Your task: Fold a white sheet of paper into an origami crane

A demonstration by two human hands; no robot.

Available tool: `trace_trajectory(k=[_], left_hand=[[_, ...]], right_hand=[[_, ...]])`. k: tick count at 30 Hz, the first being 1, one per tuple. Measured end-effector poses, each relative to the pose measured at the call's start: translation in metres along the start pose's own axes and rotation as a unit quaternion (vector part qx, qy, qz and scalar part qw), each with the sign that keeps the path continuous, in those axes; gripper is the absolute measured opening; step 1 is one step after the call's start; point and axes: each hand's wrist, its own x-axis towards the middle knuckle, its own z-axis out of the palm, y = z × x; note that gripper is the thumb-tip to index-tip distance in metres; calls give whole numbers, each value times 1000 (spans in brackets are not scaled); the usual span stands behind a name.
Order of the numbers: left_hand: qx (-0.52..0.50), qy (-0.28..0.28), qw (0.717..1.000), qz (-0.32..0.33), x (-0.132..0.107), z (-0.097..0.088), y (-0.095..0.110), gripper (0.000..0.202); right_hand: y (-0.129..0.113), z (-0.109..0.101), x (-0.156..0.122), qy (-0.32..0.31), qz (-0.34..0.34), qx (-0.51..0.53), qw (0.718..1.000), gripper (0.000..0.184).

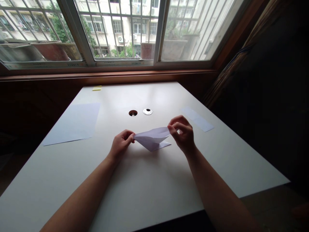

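A folded sheet of white paper [151, 137] is held up between my two hands, just over the middle of the table. Its near part hangs down to a point, and a flap sticks out at the lower right. My left hand [122, 141] pinches the left corner between thumb and fingers. At the opposite corner, my right hand [182, 132] grips the paper with thumb and forefinger, its other fingers curled. The undersides of the folds are partly hidden.
The white table [149, 187] carries a stack of paper sheets [74, 122] at left, paper strips [199, 119] at right and a yellow item [97, 88] at the far left. A round hole [133, 113] lies beside its cover [147, 111]. Beyond stands a barred window [125, 29].
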Motion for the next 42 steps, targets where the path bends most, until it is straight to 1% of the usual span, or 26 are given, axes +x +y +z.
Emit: trace_trajectory(k=[4, 9, 13, 18, 21, 24, 27, 28, 31, 33, 38, 40, 42], left_hand=[[8, -3, 1000, 4, 2, 0, -2, 24], [42, -1, 997, 67, 3, 0, 0, 23], [43, -34, 994, 98, 1, 0, 3, 28], [47, -80, 989, 118, 1, 2, 1, 27], [45, -91, 989, 111, 1, 3, -1, 28], [55, -93, 988, 108, 1, 4, -3, 27], [92, -97, 983, 123, 1, 6, -5, 25], [114, -98, 980, 134, 1, 6, -6, 25], [184, -100, 963, 171, 1, 8, -9, 23], [215, -106, 954, 180, 1, 9, -9, 22], [245, -128, 947, 164, -2, 10, -9, 23], [251, -129, 945, 166, -2, 10, -9, 21], [258, -131, 942, 170, -2, 11, -9, 18]], right_hand=[[1, 2, 0, 1, 2, -3, 1000, 26], [0, 5, -2, 3, 15, 3, 1000, 27], [-1, 6, -3, -4, 22, 7, 1000, 27], [-2, 8, -3, -10, 16, 14, 1000, 25], [-3, 8, -3, -24, 10, 24, 999, 21], [-4, 9, -3, -41, 5, 36, 998, 12], [-3, 11, -3, -57, 4, 42, 998, 4], [-2, 12, -4, -64, 5, 41, 997, 8], [3, 16, -7, -98, 17, 42, 994, 29], [8, 20, -9, -120, 28, 57, 991, 41], [19, 27, -15, -154, 63, 82, 983, 54], [23, 28, -17, -162, 82, 90, 979, 53], [25, 30, -19, -164, 104, 96, 976, 48]])
